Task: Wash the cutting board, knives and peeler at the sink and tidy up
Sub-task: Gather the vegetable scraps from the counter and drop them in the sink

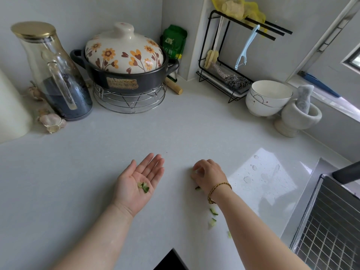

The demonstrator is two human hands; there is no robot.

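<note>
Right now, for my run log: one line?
tidying; left hand: open, green vegetable scraps on palm; right hand: fingers round pale scrap on white countertop

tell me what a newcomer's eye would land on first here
The left hand lies palm up in the middle with green vegetable scraps on it, while the right hand curls down beside it near more scraps. At the back left stands a flowered pot on a wire stand.

countertop (175, 123): matt, finely speckled stone look. pot lid (124, 49): glossy glazed ceramic. trivet (129, 101): bright metal wire. carafe (44, 55): clear glass, brassy metal cap (33, 29). peeler (246, 47): smooth pale-blue plastic. mortar (292, 115): rough grey stone. scourer (236, 81): coiled steel wool.
</note>
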